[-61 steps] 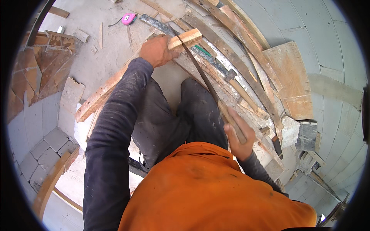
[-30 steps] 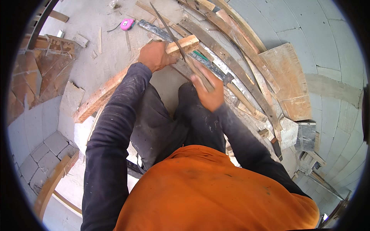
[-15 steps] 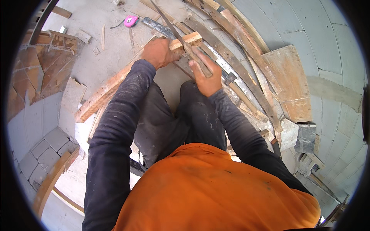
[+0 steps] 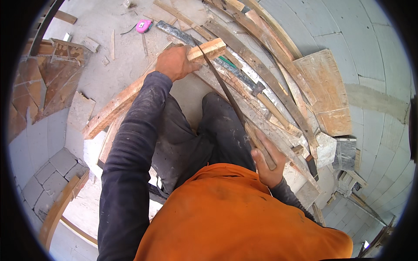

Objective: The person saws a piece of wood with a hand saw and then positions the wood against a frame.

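Grey block walls (image 4: pixel 374 56) curve around a dusty concrete floor (image 4: pixel 126 56) where a heap of long weathered planks (image 4: pixel 270 82) leans against the masonry, with a squarish board (image 4: pixel 324 91) propped beside them and reddish bricks (image 4: pixel 39 82) stacked at the far left. At the centre a person in an orange shirt (image 4: pixel 235 213) and dark trousers bends over a pale wooden batten (image 4: pixel 130 98), which runs from the lower left up to its squared end beside the plank heap. The left hand (image 4: pixel 174 63) is wrapped around the batten just short of that end, fingers closed to pin it down. The right hand (image 4: pixel 266 161), closed around the wooden handle of a handsaw (image 4: pixel 226 93), has been drawn back close to the body since half a second ago, when it sat high by the batten; the thin blade now stretches from the cut near the batten's end down to the hip (a full pull stroke, by the look of it). That suggests the sawing is in mid-course, the end piece not yet severed. A pink tape measure (image 4: pixel 143 26) lies on the floor beyond.
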Demonstrator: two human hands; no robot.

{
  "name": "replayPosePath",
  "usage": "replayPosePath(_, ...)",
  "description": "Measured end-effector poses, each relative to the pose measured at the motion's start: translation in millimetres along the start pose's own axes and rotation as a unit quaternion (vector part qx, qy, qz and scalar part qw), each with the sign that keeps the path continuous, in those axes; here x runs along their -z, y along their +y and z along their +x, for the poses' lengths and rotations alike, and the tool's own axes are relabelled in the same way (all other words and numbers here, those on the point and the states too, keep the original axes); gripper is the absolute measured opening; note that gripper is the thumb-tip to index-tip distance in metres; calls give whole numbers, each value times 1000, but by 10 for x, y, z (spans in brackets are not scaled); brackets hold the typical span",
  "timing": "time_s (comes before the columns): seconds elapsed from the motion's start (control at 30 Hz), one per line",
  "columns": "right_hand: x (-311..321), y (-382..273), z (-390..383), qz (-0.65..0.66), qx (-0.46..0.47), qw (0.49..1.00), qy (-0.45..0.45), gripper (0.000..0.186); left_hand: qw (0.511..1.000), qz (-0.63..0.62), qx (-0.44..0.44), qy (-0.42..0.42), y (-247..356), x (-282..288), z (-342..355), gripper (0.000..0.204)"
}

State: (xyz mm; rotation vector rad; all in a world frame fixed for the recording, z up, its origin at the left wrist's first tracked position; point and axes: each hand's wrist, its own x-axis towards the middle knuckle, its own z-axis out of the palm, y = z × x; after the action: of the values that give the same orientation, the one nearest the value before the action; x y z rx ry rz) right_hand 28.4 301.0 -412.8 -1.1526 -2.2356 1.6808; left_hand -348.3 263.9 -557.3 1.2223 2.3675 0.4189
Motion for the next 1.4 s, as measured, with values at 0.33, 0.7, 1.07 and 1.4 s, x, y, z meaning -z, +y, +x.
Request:
replayPosePath(0.33, -755, 166, 1724, 0, 136, 989, 64, 50, 1000, -23, -6, -7, 60, -23, 212, 62)
replayPosePath(0.7, -825, 93, 1938, 9, 149, 987, 58, 50, 1000, 2, -14, -8, -15, -16, 192, 65)
replayPosePath(1.07, -372, 207, 828, -6, 85, 996, 40, 48, 997, -22, -39, 58, -170, 30, 98, 74)
replayPosePath(1.4, -329, 22, 1361, -2, 104, 995, -5, 50, 974, 97, -123, 164, -111, -141, -7, 75)
